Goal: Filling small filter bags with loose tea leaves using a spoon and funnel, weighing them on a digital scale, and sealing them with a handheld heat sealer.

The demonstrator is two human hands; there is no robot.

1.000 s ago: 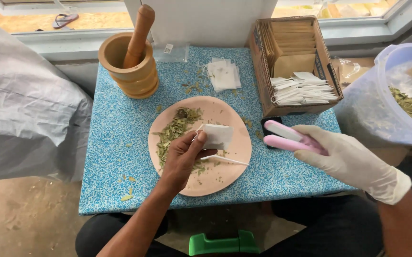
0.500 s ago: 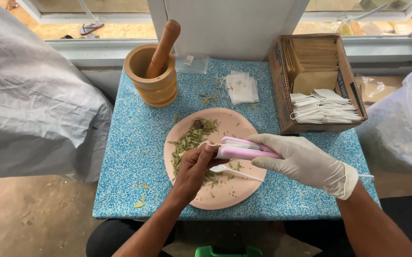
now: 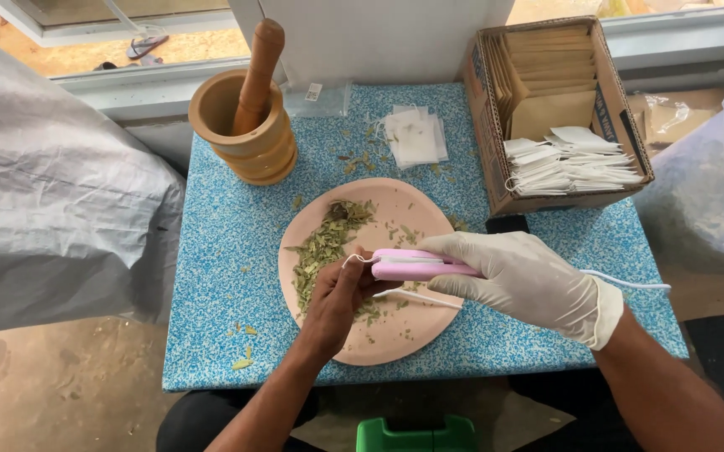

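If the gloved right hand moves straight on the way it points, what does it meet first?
The right hand points left with the pink tool. Its tip already meets the left hand; beyond lie dried leaves on the pink plate.

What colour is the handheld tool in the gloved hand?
Pale pink tool, held in the gloved right hand; head view.

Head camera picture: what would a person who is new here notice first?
At the centre, the gloved right hand presses a pink clamp tool over the pink plate of dried green leaves, while the bare left hand holds something small under it. Behind, a wooden mortar with pestle stands far left and a cardboard box of white sachets far right.
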